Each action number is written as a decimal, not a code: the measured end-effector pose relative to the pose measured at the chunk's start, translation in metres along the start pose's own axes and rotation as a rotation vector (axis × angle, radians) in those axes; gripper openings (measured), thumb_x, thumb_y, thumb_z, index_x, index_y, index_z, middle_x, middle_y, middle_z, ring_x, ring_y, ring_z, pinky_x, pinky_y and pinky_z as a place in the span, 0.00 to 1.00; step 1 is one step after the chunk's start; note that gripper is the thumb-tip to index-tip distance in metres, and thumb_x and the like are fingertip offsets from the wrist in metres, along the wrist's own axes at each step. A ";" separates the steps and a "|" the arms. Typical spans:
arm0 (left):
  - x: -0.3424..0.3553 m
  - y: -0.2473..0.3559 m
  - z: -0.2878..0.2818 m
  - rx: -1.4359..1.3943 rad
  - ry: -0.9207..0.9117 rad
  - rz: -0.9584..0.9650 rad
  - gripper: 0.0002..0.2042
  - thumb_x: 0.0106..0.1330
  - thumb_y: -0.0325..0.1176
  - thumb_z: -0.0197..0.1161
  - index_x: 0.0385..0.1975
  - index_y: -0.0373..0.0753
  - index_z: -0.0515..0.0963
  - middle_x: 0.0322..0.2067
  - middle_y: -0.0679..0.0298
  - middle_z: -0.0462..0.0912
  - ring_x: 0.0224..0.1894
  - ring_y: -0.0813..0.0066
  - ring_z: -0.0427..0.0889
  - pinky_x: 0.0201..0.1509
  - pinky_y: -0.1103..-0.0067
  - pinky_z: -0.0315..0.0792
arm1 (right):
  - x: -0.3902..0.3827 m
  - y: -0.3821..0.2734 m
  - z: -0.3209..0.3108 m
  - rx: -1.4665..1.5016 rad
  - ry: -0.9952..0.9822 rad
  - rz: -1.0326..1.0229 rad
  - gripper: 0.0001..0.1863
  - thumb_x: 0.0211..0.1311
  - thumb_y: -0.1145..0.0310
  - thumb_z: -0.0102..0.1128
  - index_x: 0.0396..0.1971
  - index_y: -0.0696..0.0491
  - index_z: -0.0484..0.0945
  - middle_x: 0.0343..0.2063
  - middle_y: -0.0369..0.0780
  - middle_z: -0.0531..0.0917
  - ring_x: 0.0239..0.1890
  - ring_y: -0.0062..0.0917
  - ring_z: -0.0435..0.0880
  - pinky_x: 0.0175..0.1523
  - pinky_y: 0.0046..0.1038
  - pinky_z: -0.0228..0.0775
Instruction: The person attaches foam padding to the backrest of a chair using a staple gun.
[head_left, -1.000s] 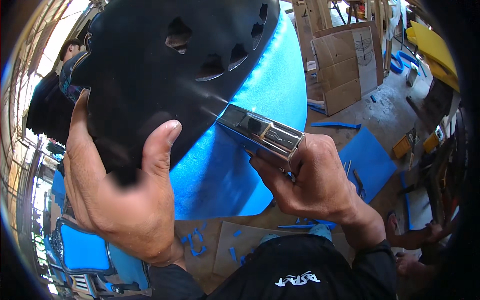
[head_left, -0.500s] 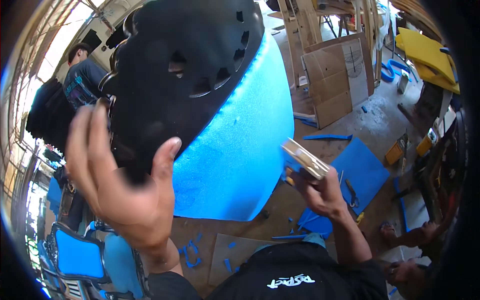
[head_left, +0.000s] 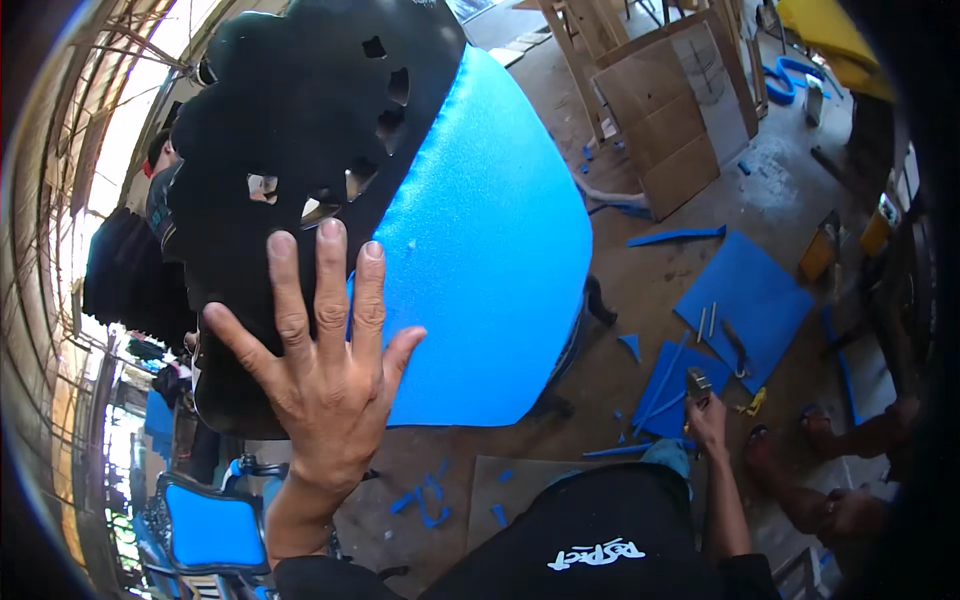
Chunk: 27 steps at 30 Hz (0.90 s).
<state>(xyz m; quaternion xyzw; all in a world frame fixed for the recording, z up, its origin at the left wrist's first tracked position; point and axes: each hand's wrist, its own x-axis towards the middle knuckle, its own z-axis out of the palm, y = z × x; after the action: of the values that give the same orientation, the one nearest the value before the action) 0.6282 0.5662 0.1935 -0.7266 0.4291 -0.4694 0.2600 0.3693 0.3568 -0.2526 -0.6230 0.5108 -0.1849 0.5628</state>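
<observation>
Sheet (head_left: 490, 250), blue, borders black panel (head_left: 275, 85) before me. Left grip (head_left: 333, 385) spread, fingers apart, across their shared edge, presumably steadying; contact unclear. Right grip (head_left: 707, 420) clamped on stapler (head_left: 698, 382), low, well apart from sheet, presumably giving left room.

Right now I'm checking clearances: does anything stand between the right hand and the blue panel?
Nothing visible does: the gap between the right hand, holding a metal tool, and the blue panel looks open. Blue sheets lie below on the floor, and the left hand is over the panel's left edge.
</observation>
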 end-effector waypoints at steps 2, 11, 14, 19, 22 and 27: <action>-0.009 0.006 -0.002 -0.036 -0.112 0.017 0.48 0.57 0.62 0.69 0.77 0.44 0.61 0.79 0.58 0.54 0.81 0.49 0.47 0.77 0.34 0.34 | 0.010 0.046 0.004 -0.081 -0.004 0.054 0.16 0.64 0.65 0.65 0.47 0.60 0.81 0.31 0.43 0.86 0.35 0.24 0.83 0.45 0.34 0.77; -0.175 0.100 0.055 -0.686 -0.375 0.483 0.18 0.66 0.43 0.63 0.50 0.39 0.82 0.60 0.55 0.79 0.70 0.58 0.71 0.71 0.47 0.63 | 0.009 0.208 -0.002 -0.430 -0.050 0.159 0.23 0.58 0.58 0.65 0.46 0.61 0.83 0.38 0.58 0.87 0.46 0.50 0.88 0.50 0.46 0.78; -0.224 0.147 0.057 -1.259 -0.488 0.270 0.14 0.68 0.42 0.67 0.45 0.39 0.85 0.51 0.56 0.86 0.54 0.62 0.85 0.55 0.61 0.79 | 0.016 0.249 -0.013 -0.500 -0.044 0.150 0.22 0.58 0.56 0.66 0.42 0.62 0.85 0.38 0.58 0.87 0.46 0.50 0.89 0.50 0.46 0.78; -0.236 0.163 0.059 -1.589 -0.288 -0.355 0.15 0.65 0.42 0.73 0.43 0.38 0.87 0.41 0.56 0.90 0.38 0.65 0.90 0.43 0.72 0.83 | 0.029 0.287 -0.029 -0.616 -0.032 0.259 0.26 0.56 0.51 0.71 0.35 0.64 0.86 0.36 0.55 0.89 0.43 0.50 0.90 0.46 0.45 0.80; -0.227 0.158 0.054 -1.631 -0.141 -0.794 0.17 0.60 0.41 0.78 0.40 0.34 0.87 0.39 0.56 0.90 0.38 0.67 0.90 0.42 0.73 0.83 | 0.031 0.284 -0.033 -0.586 -0.060 0.341 0.26 0.54 0.51 0.71 0.34 0.63 0.86 0.36 0.55 0.89 0.43 0.46 0.90 0.45 0.44 0.80; -0.262 0.164 0.073 -1.742 0.381 -1.312 0.25 0.63 0.49 0.75 0.43 0.33 0.77 0.33 0.62 0.80 0.32 0.72 0.83 0.36 0.77 0.80 | 0.020 0.222 -0.023 -0.641 -0.104 0.266 0.26 0.49 0.51 0.69 0.32 0.63 0.86 0.33 0.53 0.89 0.40 0.43 0.91 0.44 0.42 0.80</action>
<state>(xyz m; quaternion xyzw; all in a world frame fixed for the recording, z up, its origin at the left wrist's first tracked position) 0.5821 0.7104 -0.0855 -0.6632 0.1772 -0.1576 -0.7099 0.2643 0.3626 -0.4502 -0.7047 0.5902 0.0918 0.3829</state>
